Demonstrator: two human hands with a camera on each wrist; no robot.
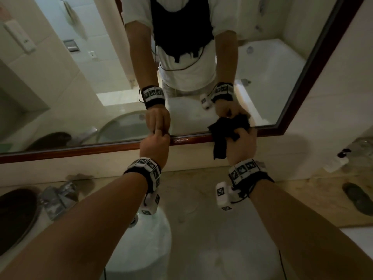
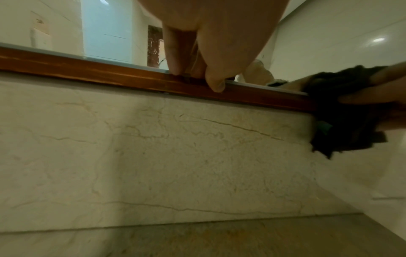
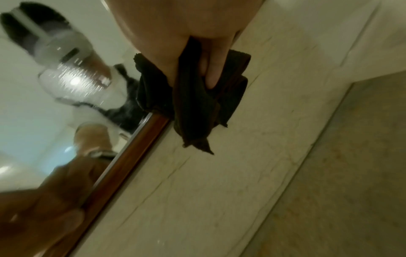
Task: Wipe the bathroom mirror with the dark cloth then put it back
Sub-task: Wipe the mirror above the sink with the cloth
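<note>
The mirror (image 1: 80,77) has a brown wooden frame (image 1: 80,150) above a marble backsplash. My right hand (image 1: 240,136) grips the bunched dark cloth (image 1: 222,138) against the glass at the frame's lower edge, right of centre, and a loose end hangs over the frame. In the right wrist view the fingers of that hand (image 3: 197,69) curl into the cloth (image 3: 197,104) beside the frame (image 3: 123,161). My left hand (image 1: 156,138) sits to the left with curled fingers, their tips resting on the frame (image 2: 87,69); it (image 2: 195,80) holds nothing. The cloth (image 2: 347,121) shows at the right edge there.
A beige stone counter (image 1: 201,199) runs below the mirror. On it are a white rounded basin (image 1: 141,239), a dark round object (image 1: 14,219) and a crumpled shiny packet (image 1: 56,199) at the left, and a dark item (image 1: 357,199) and clear bottles (image 1: 343,156) at the right.
</note>
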